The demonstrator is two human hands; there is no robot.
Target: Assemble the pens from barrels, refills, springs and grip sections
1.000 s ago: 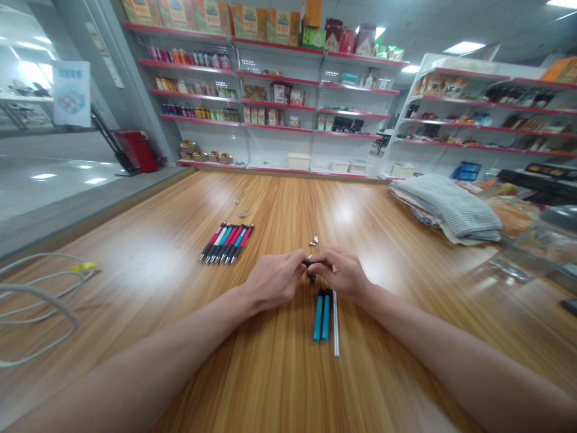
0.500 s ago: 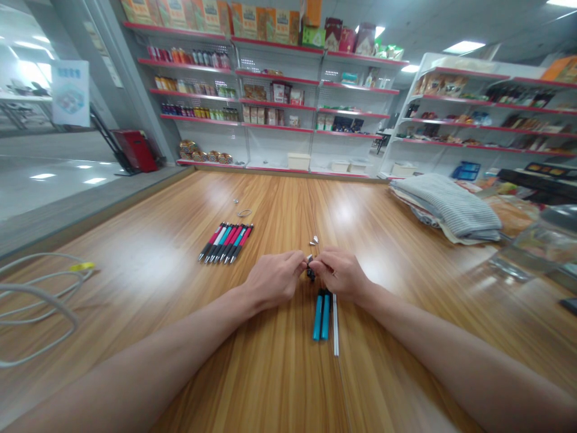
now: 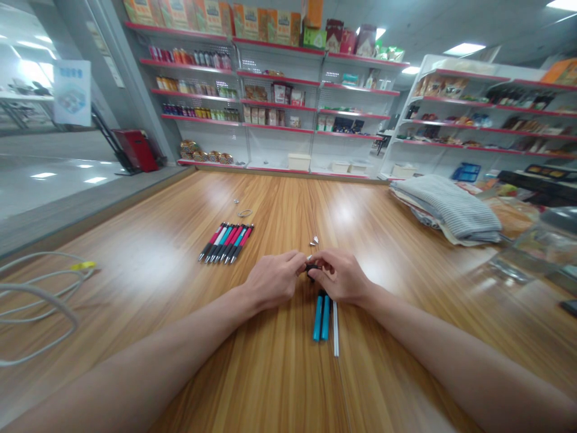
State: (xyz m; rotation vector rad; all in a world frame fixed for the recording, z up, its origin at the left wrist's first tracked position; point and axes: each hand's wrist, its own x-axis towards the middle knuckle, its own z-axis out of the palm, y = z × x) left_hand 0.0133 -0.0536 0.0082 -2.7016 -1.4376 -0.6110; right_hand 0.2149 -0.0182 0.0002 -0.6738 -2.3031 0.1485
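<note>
My left hand (image 3: pixel 274 278) and my right hand (image 3: pixel 340 275) meet over the middle of the wooden table (image 3: pixel 279 373), both pinched on a small black pen part (image 3: pixel 311 269) held between the fingertips. Just below the hands lie two blue pen barrels (image 3: pixel 321 316) side by side, with a thin white refill (image 3: pixel 335 328) to their right. A row of several assembled pens (image 3: pixel 226 235), pink, blue and white, lies to the upper left. Two small metal tips (image 3: pixel 314 242) rest just beyond the hands.
A grey cable (image 3: pixel 40 297) coils at the table's left edge. Folded striped cloths (image 3: pixel 446 207) lie at the right, with a clear container (image 3: pixel 541 246) nearer the edge. Small metal rings (image 3: pixel 244 212) sit further back. Store shelves (image 3: pixel 270 96) line the far wall.
Both hands stay together at the same spot; the fingers have shifted slightly around the small black part. Nothing else on the table moved.
</note>
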